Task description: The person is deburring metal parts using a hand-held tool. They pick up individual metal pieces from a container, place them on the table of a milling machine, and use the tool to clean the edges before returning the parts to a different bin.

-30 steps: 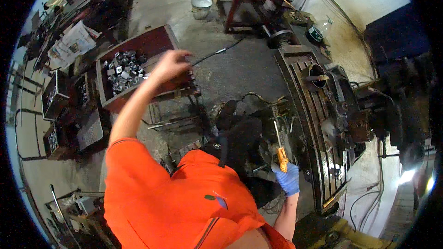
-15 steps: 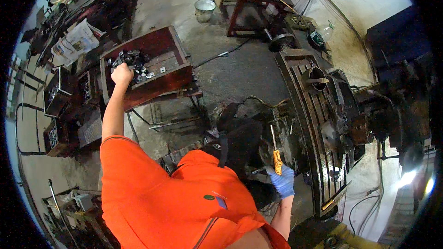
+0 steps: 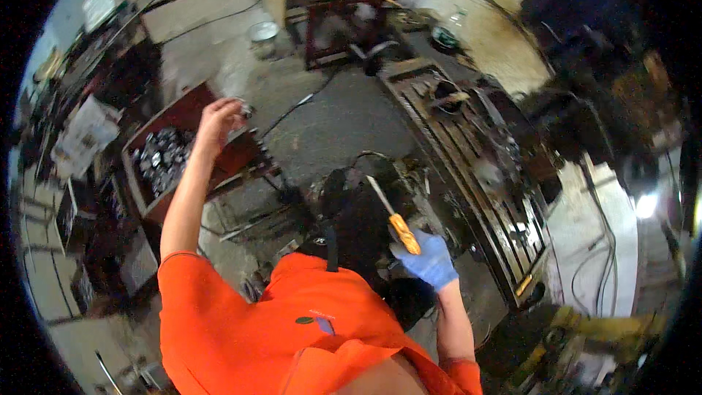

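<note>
My bare left hand (image 3: 218,126) is raised over the right part of a red wooden bin (image 3: 241,152). Its fingers close on a small metal part (image 3: 247,110) that shows at the fingertips, blurred by motion. Many small shiny metal pieces (image 3: 162,157) lie heaped in the bin's left part. My right hand (image 3: 430,260), in a blue glove, wraps round a tool with a yellow handle (image 3: 402,232) and a long slim metal blade (image 3: 379,194). The blade points up and to the left, left of the machine's slotted table (image 3: 468,168).
A round metal fixture (image 3: 446,95) sits on the slotted table's far part. A metal bucket (image 3: 263,35) stands on the floor beyond. Newspaper (image 3: 84,132) covers something at the left. A cable (image 3: 292,108) crosses the floor between bin and machine.
My left hand has come up from the heap in the bin and moved right, with a small metal part in its fingers. My right hand has shifted left and up, tilting the tool leftward.
</note>
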